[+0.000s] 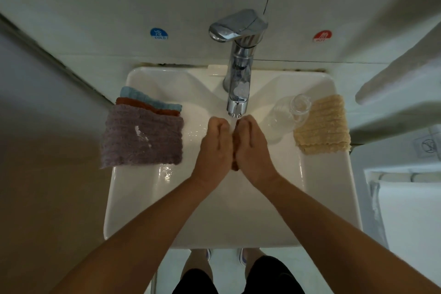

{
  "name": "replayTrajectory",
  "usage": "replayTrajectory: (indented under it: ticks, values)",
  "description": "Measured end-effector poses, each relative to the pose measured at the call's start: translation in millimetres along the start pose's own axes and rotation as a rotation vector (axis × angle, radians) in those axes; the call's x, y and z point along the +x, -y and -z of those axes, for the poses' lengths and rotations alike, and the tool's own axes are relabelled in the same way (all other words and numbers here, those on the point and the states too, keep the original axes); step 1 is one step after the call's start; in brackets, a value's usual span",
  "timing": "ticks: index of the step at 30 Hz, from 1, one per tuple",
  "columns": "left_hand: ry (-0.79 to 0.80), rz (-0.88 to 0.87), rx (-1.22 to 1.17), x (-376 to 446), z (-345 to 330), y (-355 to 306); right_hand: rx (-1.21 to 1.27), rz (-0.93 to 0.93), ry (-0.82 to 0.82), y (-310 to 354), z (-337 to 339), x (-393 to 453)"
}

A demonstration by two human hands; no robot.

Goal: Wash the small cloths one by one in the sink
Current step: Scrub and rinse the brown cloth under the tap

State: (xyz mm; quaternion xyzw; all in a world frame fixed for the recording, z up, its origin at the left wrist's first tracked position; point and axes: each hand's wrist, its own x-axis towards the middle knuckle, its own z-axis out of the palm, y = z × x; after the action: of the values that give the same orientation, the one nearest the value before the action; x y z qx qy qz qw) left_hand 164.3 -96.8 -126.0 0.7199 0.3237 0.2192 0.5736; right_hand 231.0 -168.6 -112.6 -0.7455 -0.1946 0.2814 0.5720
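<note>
While pressed between both hands (233,143), brown cloth (235,164) (mostly hidden), under faucet (237,105)

Bare forearms, no sleeves; black shorts (260,279); white shoes (242,256) with blue trim.
</note>
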Motion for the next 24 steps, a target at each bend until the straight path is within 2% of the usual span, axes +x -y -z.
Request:
replayTrajectory:
  ticks: [3,6,8,9,11,12,14,17,18,20,23,24]
  values:
    - [-0.113,0.129,-0.090,16.1,0.7,-3.8,-0.112,0.041,0.074,-2.4,-8.6,-10.3]
    - [-0.082,0.166,-0.098,-6.7,-11.6,3.6,-0.183,0.043,0.003,3.6,-2.6,17.2]
    - [0.004,0.267,-0.183,-12.9,-9.6,2.1,-0.103,-0.038,-0.050,8.3,-1.1,26.2]
    - [0.029,0.288,-0.141,-9.3,-4.1,0.4,-0.071,-0.100,-0.051,9.7,-2.2,24.0]
    - [0.021,0.382,-0.004,3.2,8.9,2.2,0.001,-0.224,0.053,10.2,-3.3,11.3]
    - [-0.006,0.494,0.021,7.4,16.3,2.3,0.064,-0.287,0.130,10.6,-1.6,2.3]
    - [0.010,0.740,-0.158,9.1,31.4,1.1,0.184,-0.345,0.252,9.9,7.2,-12.0]
    - [0.169,0.915,-0.603,-1.3,51.0,-6.4,0.061,-0.214,0.283,4.3,19.7,-27.4]
    - [0.231,0.927,-0.681,-5.2,55.3,-9.1,0.010,-0.158,0.272,2.1,22.1,-29.8]
    - [0.316,0.872,-0.690,-12.6,60.1,-11.0,-0.008,-0.061,0.255,-0.2,27.0,-33.3]
    - [0.305,0.733,-0.623,-24.7,63.9,-6.7,-0.007,0.038,0.209,-6.0,36.3,-34.6]
    - [0.287,0.671,-0.537,-28.4,65.0,-5.0,-0.034,0.076,0.183,-7.9,38.1,-35.1]
